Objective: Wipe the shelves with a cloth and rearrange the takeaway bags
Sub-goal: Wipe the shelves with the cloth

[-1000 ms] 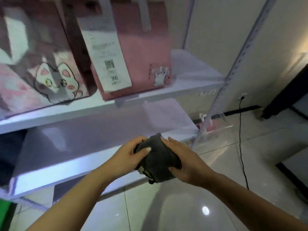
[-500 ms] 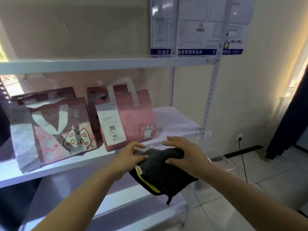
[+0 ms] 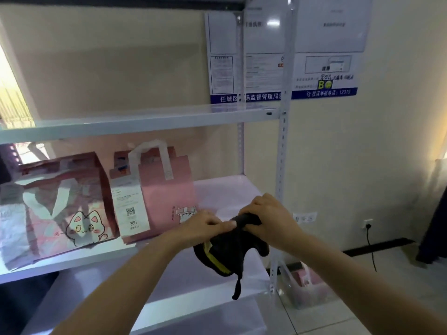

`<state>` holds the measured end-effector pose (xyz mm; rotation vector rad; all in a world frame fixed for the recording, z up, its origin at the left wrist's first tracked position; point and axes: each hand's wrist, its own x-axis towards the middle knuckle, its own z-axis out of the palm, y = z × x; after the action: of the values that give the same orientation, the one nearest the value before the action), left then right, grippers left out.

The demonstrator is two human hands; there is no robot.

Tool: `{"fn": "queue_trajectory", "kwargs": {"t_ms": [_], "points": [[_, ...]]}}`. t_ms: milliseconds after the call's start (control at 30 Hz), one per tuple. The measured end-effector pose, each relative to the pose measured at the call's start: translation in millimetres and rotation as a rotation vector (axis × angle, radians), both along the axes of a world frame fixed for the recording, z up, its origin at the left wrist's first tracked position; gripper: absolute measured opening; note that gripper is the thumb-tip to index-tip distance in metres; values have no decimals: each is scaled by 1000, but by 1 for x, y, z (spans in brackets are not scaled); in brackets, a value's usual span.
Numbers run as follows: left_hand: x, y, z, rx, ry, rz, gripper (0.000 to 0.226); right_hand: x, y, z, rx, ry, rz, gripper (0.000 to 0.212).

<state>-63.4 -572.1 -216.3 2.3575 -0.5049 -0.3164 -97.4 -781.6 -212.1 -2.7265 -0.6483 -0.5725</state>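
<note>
A dark cloth (image 3: 227, 252) with a yellow edge hangs bunched in front of the middle shelf (image 3: 232, 189). My left hand (image 3: 205, 226) grips its left side and my right hand (image 3: 268, 218) grips its top right. On that shelf stand two takeaway bags: a pink one (image 3: 167, 189) with white handles and a receipt, and a patterned one (image 3: 60, 209) with a cat drawing at the left. The shelf above (image 3: 145, 122) holds nothing that I can see.
A white upright post (image 3: 281, 151) bounds the shelving on the right. Notices (image 3: 287, 56) hang on the wall behind. A clear plastic bag (image 3: 302, 286) with something pink lies on the tiled floor by the post. A cable (image 3: 370, 247) runs down from a wall socket. A lower shelf (image 3: 169, 286) sits beneath.
My view has risen from the lower shelves to the middle and upper ones. Both hands have lifted the cloth up to the middle shelf's front edge and bunched it tighter.
</note>
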Motion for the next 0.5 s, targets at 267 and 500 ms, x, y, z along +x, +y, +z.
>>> {"fn": "queue_trajectory", "kwargs": {"t_ms": [267,500], "points": [[18,-50,-35,50,-142,72,39,50,-36,-16,287,191,26,16],[60,-50,-43,-26,-91,188,15,102,-51,-27,307,273,24,29]]}}
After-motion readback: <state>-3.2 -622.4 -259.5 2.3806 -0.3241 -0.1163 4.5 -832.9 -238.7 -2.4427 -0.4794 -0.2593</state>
